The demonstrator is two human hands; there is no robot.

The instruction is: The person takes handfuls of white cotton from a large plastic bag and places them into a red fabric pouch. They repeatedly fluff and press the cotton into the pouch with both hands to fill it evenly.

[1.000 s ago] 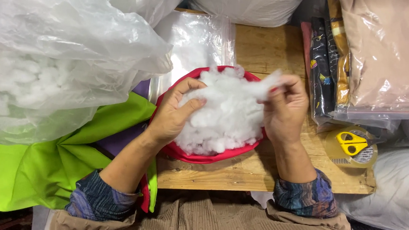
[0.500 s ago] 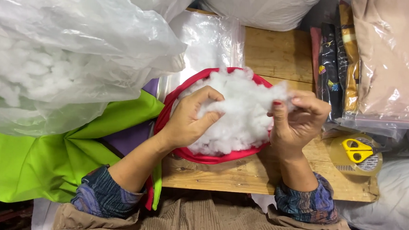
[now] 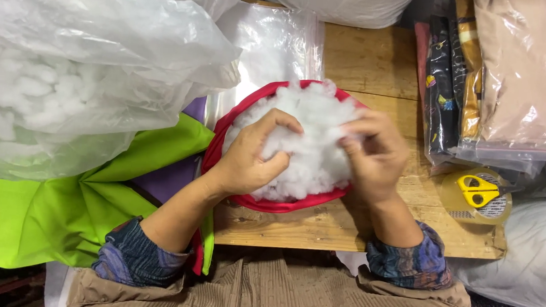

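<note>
A mound of white fluffy stuffing fills a red fabric cover that lies on a wooden table. My left hand grips the left side of the stuffing, fingers dug into it. At the right side, my right hand pinches the stuffing with curled fingers. The red cover's rim shows around the mound, mostly at the left and the front.
A big clear plastic bag of white stuffing sits at the left over green fabric. Packaged fabrics are stacked at the right. Yellow-handled scissors rest on a tape roll. A clear flat plastic bag lies behind the cover.
Both hands have moved inward over the stuffing, the right from an open spread to a pinch. The view has shifted slightly.
</note>
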